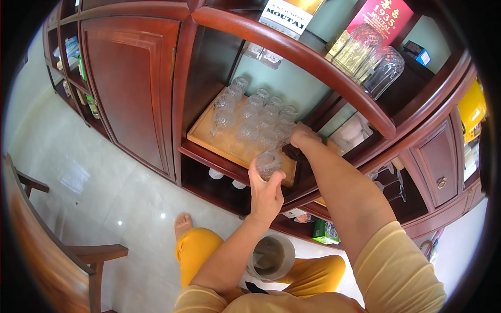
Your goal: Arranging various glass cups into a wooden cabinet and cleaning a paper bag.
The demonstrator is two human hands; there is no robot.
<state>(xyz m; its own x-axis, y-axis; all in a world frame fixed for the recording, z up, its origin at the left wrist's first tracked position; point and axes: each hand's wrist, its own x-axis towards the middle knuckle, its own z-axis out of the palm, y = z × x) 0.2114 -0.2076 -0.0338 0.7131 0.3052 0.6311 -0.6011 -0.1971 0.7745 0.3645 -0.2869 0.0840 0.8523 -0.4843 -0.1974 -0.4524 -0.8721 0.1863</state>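
My left hand [266, 191] holds an upside-down clear cut-glass tumbler [268, 164] by its sides, above the front edge of a light wooden tray [211, 150]. The tray stands on a shelf of a reddish wooden cabinet and bears several upturned glasses [248, 111] in rows. My right hand [305, 135] reaches to the tray's right side, beside the glasses at the back right. Its fingers are partly hidden, and I cannot tell whether they grip a glass.
A bucket [272, 256] of murky water stands between my legs. Two large glass vessels [383, 70] and liquor boxes [285, 15] occupy the shelf above. Stemmed glasses [397, 187] lie at the right. A wooden chair [96, 254] is at the lower left.
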